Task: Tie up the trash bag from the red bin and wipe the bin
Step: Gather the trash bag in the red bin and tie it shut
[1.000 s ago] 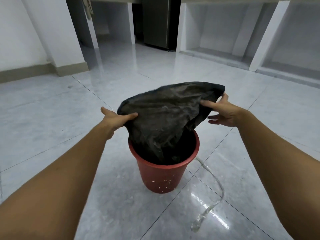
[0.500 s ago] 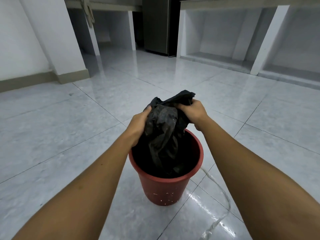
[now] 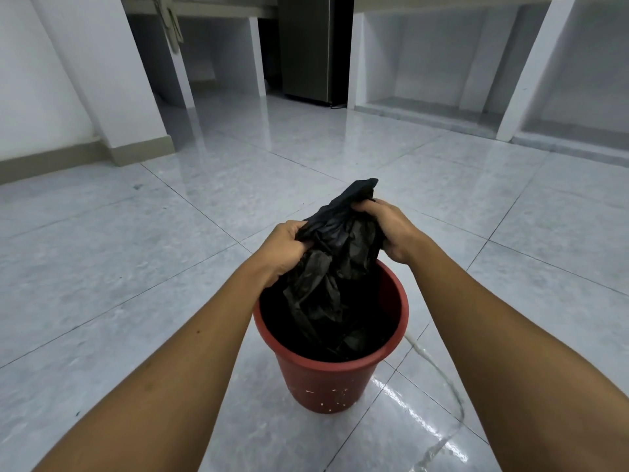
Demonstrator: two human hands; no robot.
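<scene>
A red plastic bin stands on the tiled floor in the lower middle of the head view, with pale specks on its outer wall. A black trash bag rises out of it, its top bunched together above the rim. My left hand grips the gathered plastic on the left side. My right hand grips it on the right, with a flap of bag sticking up past the fingers. The lower part of the bag is still inside the bin.
A thin trail of water runs over the glossy floor tiles right of the bin. White concrete counter supports with open bays line the back, and a dark fridge stands between them. A white pillar rises at the left.
The bag's mouth was spread wide between my hands a second ago. Both hands have come together, and the top is now bunched into a narrow neck above the bin.
</scene>
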